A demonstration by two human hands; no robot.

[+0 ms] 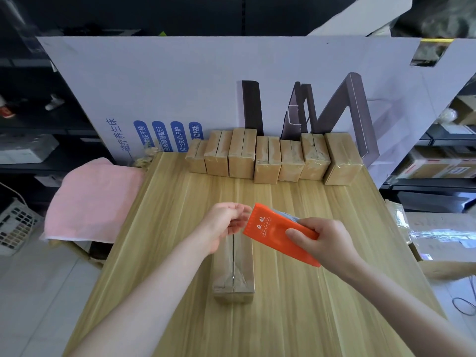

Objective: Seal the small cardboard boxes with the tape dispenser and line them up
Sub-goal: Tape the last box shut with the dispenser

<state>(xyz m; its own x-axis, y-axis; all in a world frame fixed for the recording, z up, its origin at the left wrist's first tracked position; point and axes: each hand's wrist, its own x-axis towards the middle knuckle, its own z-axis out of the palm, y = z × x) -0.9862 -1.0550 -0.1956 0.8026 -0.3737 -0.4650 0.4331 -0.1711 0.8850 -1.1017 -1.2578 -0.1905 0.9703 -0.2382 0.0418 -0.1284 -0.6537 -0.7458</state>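
Orange tape dispenser [277,231] gripped in the right hand [320,240] at frame centre; the left hand [226,225], fingers loosely curled, meets its front edge over the far end of a cardboard box [233,271] running lengthwise toward the viewer on the desk [309,305].

Wooden table [180,228], dark shelving [38,119], pale floor [38,292]

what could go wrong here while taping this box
1. The left hand sits right at the serrated front edge of the orange tape dispenser held in the right hand, so its fingers could get nicked.
2. Neither hand appears to press down on the small cardboard box, so a tug on the tape may shift or lift it.
3. The tape on it already looks wrinkled near the close end and may seal poorly.
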